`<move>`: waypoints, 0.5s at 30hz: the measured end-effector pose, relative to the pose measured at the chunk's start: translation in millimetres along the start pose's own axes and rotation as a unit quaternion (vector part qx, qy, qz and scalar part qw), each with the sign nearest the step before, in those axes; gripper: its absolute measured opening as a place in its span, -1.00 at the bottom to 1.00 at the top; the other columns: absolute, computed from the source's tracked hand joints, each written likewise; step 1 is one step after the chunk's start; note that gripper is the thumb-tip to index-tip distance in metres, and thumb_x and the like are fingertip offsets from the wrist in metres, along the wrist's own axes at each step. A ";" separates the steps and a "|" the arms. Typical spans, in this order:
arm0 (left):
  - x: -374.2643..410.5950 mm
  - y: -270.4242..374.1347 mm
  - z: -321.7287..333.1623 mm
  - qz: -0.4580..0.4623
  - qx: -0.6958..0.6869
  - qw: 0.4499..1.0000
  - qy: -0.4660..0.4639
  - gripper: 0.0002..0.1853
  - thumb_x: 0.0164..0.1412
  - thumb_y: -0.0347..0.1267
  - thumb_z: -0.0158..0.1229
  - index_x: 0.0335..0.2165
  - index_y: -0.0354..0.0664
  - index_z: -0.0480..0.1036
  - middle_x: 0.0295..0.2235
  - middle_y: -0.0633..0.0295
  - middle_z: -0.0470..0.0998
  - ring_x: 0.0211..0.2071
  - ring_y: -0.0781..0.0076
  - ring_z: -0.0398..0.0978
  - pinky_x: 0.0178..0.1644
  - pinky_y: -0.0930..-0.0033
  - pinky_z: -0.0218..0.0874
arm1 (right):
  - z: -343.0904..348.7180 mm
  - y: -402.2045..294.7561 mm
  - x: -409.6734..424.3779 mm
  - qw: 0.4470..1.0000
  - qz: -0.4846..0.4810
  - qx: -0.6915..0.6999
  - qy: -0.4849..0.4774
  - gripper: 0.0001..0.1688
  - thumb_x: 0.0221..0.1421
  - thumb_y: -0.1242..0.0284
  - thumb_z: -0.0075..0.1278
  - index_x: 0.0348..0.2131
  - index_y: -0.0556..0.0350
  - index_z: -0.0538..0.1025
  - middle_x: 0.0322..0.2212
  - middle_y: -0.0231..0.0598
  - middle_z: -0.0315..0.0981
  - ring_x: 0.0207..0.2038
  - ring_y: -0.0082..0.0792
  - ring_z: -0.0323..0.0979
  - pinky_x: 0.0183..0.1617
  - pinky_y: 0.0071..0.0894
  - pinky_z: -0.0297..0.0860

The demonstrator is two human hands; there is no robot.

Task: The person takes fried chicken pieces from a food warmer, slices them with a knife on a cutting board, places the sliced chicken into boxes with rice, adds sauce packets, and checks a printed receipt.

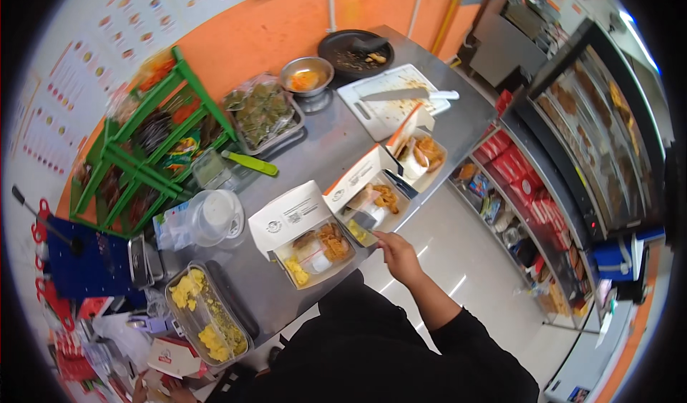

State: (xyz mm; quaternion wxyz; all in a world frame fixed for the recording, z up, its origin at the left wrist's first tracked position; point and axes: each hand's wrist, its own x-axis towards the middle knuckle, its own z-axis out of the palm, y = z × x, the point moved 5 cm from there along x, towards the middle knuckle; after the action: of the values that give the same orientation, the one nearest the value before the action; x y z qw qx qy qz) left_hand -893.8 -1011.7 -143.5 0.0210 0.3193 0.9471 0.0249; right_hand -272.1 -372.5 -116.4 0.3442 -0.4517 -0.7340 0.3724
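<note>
My right hand (399, 258) grips the handle of a utensil whose flat dark blade (360, 218) reaches into the middle open meal box (396, 219), by some yellow food. That box also holds fried chicken and a wrapped white portion. Left of it stands another open meal box (321, 280) with yellow food, fried chicken and a small white packet. A third open box (443, 159) with fried chicken is at the upper right. My left hand is out of view. A clear container (246, 344) of yellow food lies at the table's lower left.
A knife (394, 94) rests on a white cutting board (357, 102). Behind are a black pan (327, 54), a steel bowl (311, 87) and a tray of wrapped leaves (263, 108). Green racks (142, 161) stand left. Another person's hands (174, 389) show at lower left. A display cabinet (574, 156) stands right.
</note>
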 end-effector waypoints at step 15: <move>-12.4 278.1 192.9 0.011 0.032 0.921 -0.388 -0.31 0.30 0.08 -0.18 0.09 -0.28 0.35 0.03 -0.09 0.45 0.10 -0.06 0.37 0.21 0.04 0.14 | -10.1 -10.5 2.7 0.976 -0.137 -0.172 -0.007 -0.58 0.02 0.60 0.06 -0.07 0.00 0.54 -0.39 -0.29 0.54 -0.34 -0.25 0.55 -0.28 -0.30 0.50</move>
State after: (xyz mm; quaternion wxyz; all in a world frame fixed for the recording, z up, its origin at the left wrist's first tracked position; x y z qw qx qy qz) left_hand -705.2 -791.6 -318.8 0.3762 0.3153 0.8613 -0.1314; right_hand -268.8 -370.9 -102.1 0.3039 -0.3964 -0.8445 0.1933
